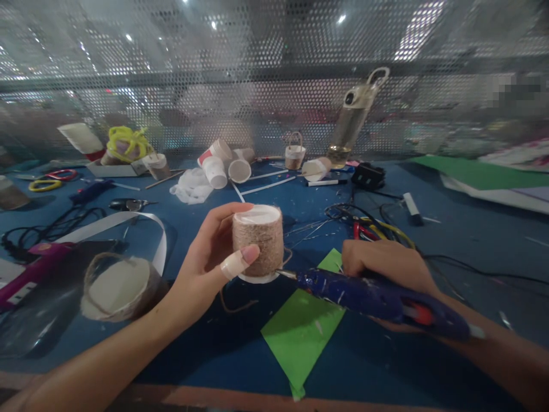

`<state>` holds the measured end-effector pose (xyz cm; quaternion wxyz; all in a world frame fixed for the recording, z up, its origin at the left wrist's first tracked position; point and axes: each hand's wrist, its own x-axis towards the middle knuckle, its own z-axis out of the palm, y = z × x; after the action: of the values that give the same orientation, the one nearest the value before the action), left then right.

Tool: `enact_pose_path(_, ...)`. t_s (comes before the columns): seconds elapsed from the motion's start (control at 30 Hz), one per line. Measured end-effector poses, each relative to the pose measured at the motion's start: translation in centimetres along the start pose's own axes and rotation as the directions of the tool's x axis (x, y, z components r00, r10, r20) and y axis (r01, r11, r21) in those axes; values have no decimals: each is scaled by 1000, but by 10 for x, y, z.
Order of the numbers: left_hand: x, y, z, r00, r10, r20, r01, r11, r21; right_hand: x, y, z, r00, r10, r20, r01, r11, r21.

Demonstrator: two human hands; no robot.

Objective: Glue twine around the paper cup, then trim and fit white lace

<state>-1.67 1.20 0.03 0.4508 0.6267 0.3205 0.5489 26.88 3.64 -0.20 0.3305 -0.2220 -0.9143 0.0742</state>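
Observation:
In my left hand (218, 252) I hold a paper cup (261, 246) wrapped round with brown twine, thumb in front and fingers behind. A white band shows at the cup's lower edge, and a loose twine end (238, 309) hangs below it. A bandage covers part of my left thumb. My right hand (386, 266) is closed round a dark blue glue gun (355, 294), whose metal nozzle is at the cup's lower right edge. Whether the nozzle touches is hard to tell. Under the gun lies green paper (300, 332).
A twine-handled cup (120, 286) and a purple glue gun (38, 263) lie at left. Paper cups (214, 166), a small basket (294, 155) and a bottle (354, 117) stand farther back. Black cables (343, 212) and scissors (51, 178) are on the blue table (206, 360).

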Motion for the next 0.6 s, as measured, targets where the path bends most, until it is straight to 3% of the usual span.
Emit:
enact_pose_path(0.33, -1, 1, -1, 1000, -4, 19, 5, 1000, -13, -1, 21, 6, 997, -65, -32, 64, 997, -36)
enact_pose_path(0.43, -1, 1, -1, 1000, -2, 26, 2, 1000, -20, 0, 19, 2, 996, -83, -42, 82, 996, -29)
enact_pose_path(0.6, 0, -1, -1, 1000, -16, 13, 16, 1000, -16, -1, 7, -3, 1000, -15, 8, 15, 999, -40)
